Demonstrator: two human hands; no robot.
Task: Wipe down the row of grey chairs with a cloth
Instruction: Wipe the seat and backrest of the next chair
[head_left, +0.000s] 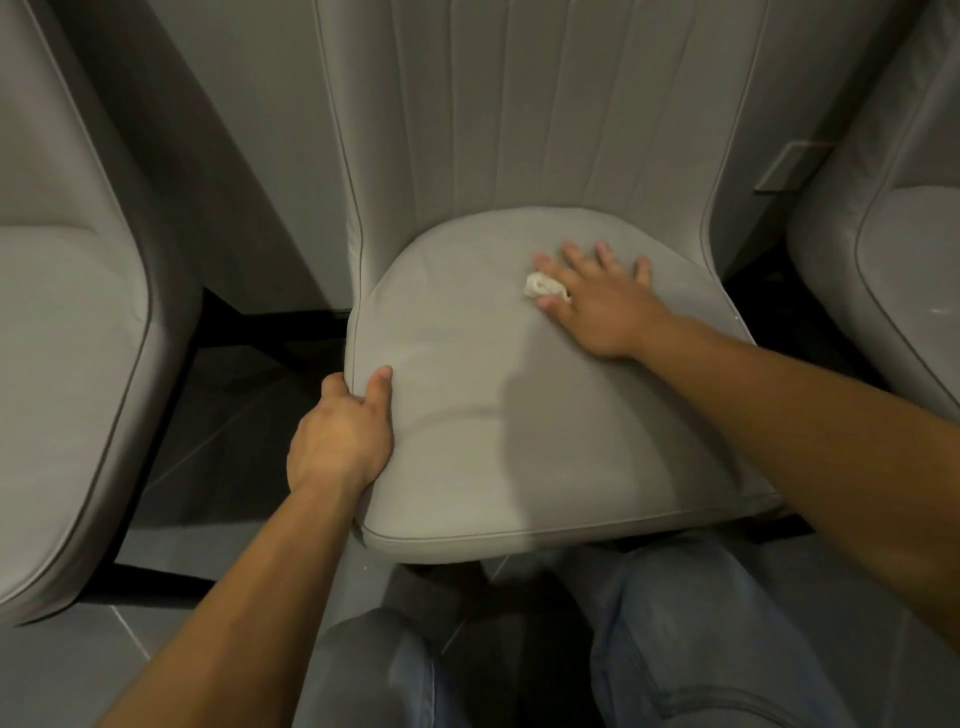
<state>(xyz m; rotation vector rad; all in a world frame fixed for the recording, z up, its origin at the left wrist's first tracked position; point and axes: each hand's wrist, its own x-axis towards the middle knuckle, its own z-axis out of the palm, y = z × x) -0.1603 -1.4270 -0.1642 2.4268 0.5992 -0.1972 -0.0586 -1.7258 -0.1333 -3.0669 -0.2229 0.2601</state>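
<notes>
A grey padded chair (498, 395) stands straight in front of me, its ribbed backrest rising behind the seat. My right hand (597, 296) lies flat with spread fingers on the back right part of the seat cushion, pressing a small crumpled white cloth (540, 286) that peeks out under the thumb side. My left hand (343, 431) grips the left edge of the same cushion, thumb on top and fingers curled around the rim.
Another grey chair (67, 364) stands to the left and a third (893, 280) to the right, with dark gaps between them. My knees in blue jeans (675, 639) are close under the seat's front edge. The floor is grey tile (67, 670).
</notes>
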